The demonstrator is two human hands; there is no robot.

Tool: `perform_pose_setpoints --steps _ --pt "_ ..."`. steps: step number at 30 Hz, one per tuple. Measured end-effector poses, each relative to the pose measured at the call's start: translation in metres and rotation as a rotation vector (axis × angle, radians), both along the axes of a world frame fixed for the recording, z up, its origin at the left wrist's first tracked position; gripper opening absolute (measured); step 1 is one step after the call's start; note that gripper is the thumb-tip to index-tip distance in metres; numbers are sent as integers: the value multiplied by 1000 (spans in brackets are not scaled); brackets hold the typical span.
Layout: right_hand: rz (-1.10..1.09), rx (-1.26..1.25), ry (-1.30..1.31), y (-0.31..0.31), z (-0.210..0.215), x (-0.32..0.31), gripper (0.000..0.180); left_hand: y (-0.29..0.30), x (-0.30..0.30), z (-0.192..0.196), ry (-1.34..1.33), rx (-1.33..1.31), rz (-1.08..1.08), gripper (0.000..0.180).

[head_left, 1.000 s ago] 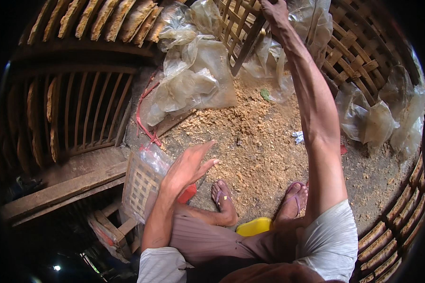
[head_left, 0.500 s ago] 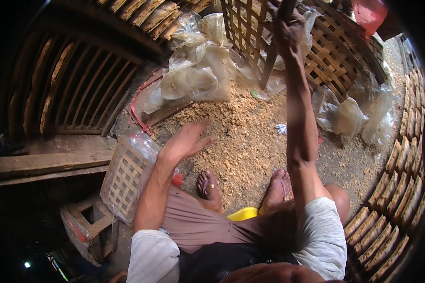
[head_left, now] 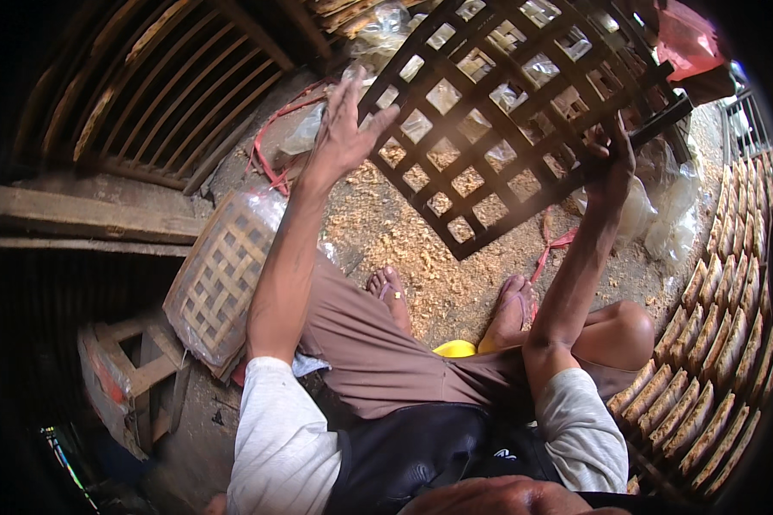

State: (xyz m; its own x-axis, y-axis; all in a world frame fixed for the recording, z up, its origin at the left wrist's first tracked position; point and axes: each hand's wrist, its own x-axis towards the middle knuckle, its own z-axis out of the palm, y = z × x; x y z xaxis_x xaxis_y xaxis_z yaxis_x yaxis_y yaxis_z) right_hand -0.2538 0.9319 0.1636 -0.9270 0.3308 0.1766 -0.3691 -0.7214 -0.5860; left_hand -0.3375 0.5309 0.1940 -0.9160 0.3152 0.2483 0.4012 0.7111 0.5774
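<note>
- Knees bent, person squats on sawdust floor [head_left: 404, 240]; yellow object [head_left: 455, 348] between feet.
- Woven flat panel in clear wrap [head_left: 219, 279] leans just left of leg.
- Right hand [head_left: 611, 159] grips lattice panel [head_left: 507, 120] at its right edge; left hand [head_left: 345, 129], fingers spread, nears left edge.
- Judgement: get 2 firm grips before moving it.
- Far: clear plastic bags [head_left: 661, 215], red bag [head_left: 687, 39] top right.

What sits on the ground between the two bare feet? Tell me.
Only loose sawdust covers the ground between the left foot and the right foot; the head view shows this.
</note>
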Motion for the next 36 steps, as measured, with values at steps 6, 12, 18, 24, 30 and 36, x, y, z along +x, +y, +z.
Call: perform_pose_setpoints --steps 6,12,18,24,30,36 --pt "229 -108 -9 -16 -34 -8 21 -20 -13 3 -558 251 -10 56" --pt "127 -21 -239 -31 -44 -17 21 -29 -15 -26 -458 615 -185 18" --pt "97 15 -307 -32 -51 -14 26 -16 -8 -17 -525 687 -121 44" --pt "192 35 -346 -34 -51 -13 25 -8 -13 -18 -283 343 95 56" --pt "18 114 -372 -53 -36 -15 28 -17 -24 -28 -284 450 -1 67" --pt "-136 488 -462 -44 -41 -19 39 -18 -14 -18 -667 667 -99 74"
